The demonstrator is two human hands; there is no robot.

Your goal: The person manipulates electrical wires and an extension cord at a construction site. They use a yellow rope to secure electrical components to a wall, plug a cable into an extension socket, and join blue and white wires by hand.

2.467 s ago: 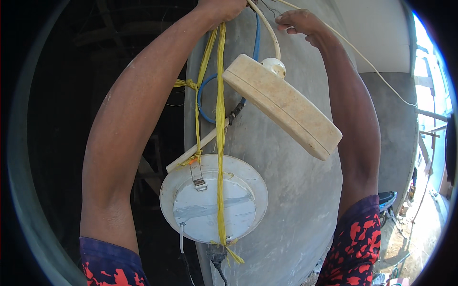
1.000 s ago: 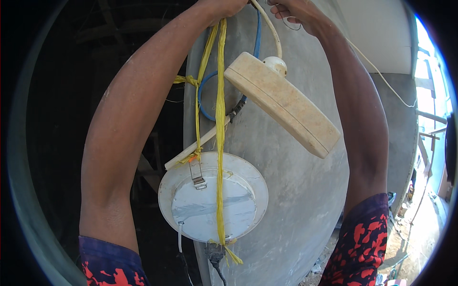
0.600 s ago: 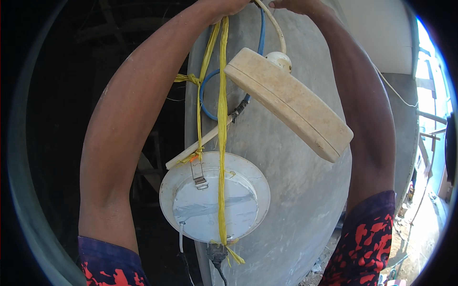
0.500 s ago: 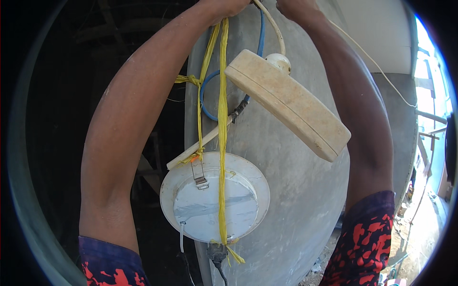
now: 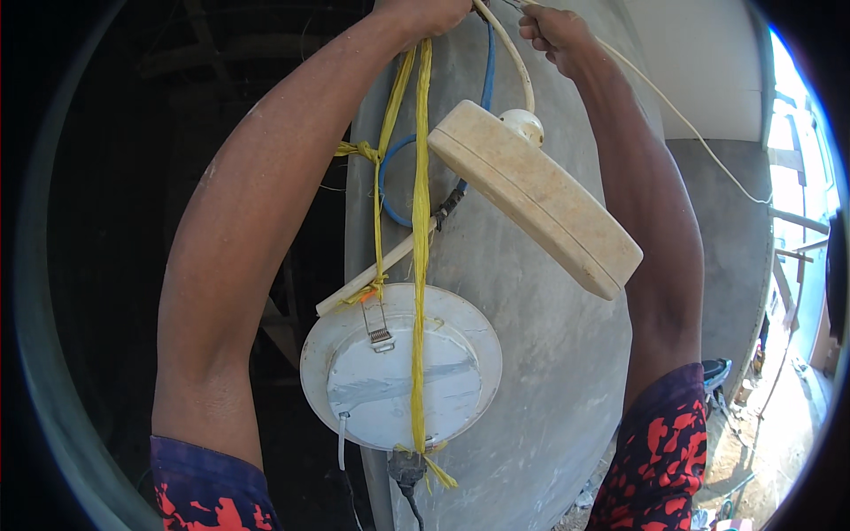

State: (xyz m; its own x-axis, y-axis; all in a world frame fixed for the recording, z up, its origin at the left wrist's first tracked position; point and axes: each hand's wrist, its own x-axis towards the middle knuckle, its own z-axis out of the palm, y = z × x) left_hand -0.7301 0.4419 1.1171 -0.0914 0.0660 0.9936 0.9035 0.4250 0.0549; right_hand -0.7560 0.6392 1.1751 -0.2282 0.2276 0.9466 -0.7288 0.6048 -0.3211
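first, at far left, a dark sleeve with red blotches, then a bare forearm slanting up to the left hand at the upper edge; fingers run out of view, so cannot tell whether they are wide, narrow or gripping. yellow twine hangs just below that hand, one strand crossing a round white light fitting. spring clip on the fitting's back; pale stick by its upper rim, black plug at its lower rim. blue cable loops behind the twine; a black-taped joint sits at the stick's upper end. centre: thick cream cable curves down to a white round cap on a beige box, tilted, right end low, before a grey wall. right hand at top, fingers curled narrow, tips pinching a thin wire, which lies between the hands at the upper edge. farther right, a pale cord slants down from behind that hand.
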